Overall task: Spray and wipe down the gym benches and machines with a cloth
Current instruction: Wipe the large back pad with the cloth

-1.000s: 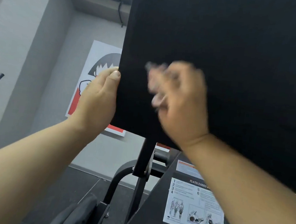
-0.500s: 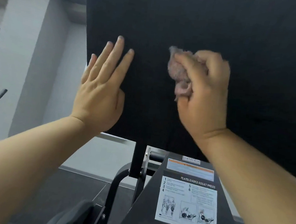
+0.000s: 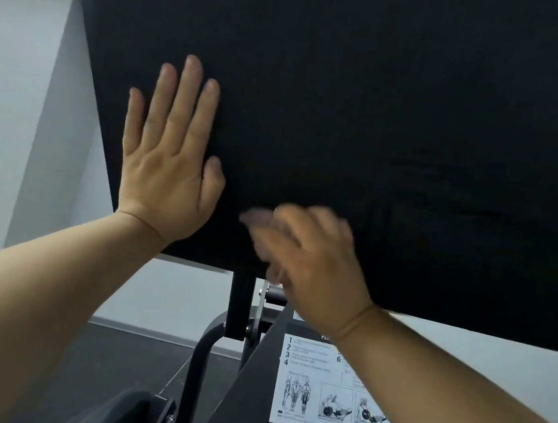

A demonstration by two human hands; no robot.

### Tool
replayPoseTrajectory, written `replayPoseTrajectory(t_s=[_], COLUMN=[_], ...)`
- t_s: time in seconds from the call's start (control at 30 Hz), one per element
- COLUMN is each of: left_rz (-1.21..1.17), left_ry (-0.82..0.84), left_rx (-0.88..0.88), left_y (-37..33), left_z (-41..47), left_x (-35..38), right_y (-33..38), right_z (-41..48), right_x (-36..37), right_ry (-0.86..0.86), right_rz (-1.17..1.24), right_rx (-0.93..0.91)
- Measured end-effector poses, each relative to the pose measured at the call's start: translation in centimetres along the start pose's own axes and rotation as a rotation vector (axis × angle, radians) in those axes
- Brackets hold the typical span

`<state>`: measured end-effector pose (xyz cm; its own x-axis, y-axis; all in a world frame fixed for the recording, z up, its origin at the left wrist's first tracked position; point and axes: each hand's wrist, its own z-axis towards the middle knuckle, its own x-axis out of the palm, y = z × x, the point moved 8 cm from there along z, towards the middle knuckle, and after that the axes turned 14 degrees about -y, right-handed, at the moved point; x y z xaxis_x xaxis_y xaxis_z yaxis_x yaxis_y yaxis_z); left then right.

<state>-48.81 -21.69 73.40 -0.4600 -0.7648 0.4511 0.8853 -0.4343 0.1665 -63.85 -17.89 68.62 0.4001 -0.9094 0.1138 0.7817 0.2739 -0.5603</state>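
While right hand [image 3: 314, 259] blurs, left hand [image 3: 168, 172] presses pad [image 3: 383, 119] (fingers straight).

The platform [image 3: 383, 119] is showing plain black; the label [image 3: 315, 375] is showing white with black numbers; the blurred cloth [image 3: 255, 216] is looking pinkish.

Right hand [image 3: 304, 248] at 6 o'clock is motion-blurred, so can't tell its grip or whether it holds the cloth. Black pad [image 3: 383, 119] runs off frame at 12 and 3 o'clock. Instruction label [image 3: 307, 386] at 5 o'clock is part-hidden by right forearm [image 3: 442, 383], small print unreadable.
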Motion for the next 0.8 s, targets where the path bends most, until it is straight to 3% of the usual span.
replayPoseTrajectory(t_s=[0.07,0.13,0.27,0.3,0.37,0.47,0.53,0.7,0.8], left_rz=[-0.020,-0.034,-0.110,-0.126,-0.134,-0.121,-0.138,-0.146,-0.126], left_ry=[0.033,0.076,0.088,0.082,0.068,0.068,0.091,0.113,0.108], left_rx=[-0.020,-0.038,0.018,0.082,0.149,0.089,0.085,0.125,0.084], left_y=[-0.1,-0.4,-2.5,-3.7,-5.5,-6.5,-7.0,-7.9,-8.3], left_z=[-0.1,-0.2,0.1,0.1,-0.1,-0.4,-0.7,-0.8,-1.2], left_x=[-0.2,-0.3,-0.4,-0.3,0.3,0.5,0.4,0.5,0.9], right_y=[1.9,1.1,-4.9,-5.5,-4.3,-1.3,-1.5,-7.9,-7.8], right_z=[-3.6,-2.2,5.3,5.3,3.1,-3.9,-4.8,3.2,1.2], right_x=[1.5,0.5,-7.4,-8.0,-6.2,-1.8,-2.1,-11.9,-10.3], right_ry=[0.179,0.198,-0.301,-0.333,-0.195,0.174,0.252,-0.337,-0.268], right_rz=[-0.026,-0.023,-0.135,-0.164,-0.111,-0.069,-0.062,-0.183,-0.167], right_rx=[-0.156,-0.165,0.192,0.220,0.121,-0.122,-0.168,0.175,0.167])
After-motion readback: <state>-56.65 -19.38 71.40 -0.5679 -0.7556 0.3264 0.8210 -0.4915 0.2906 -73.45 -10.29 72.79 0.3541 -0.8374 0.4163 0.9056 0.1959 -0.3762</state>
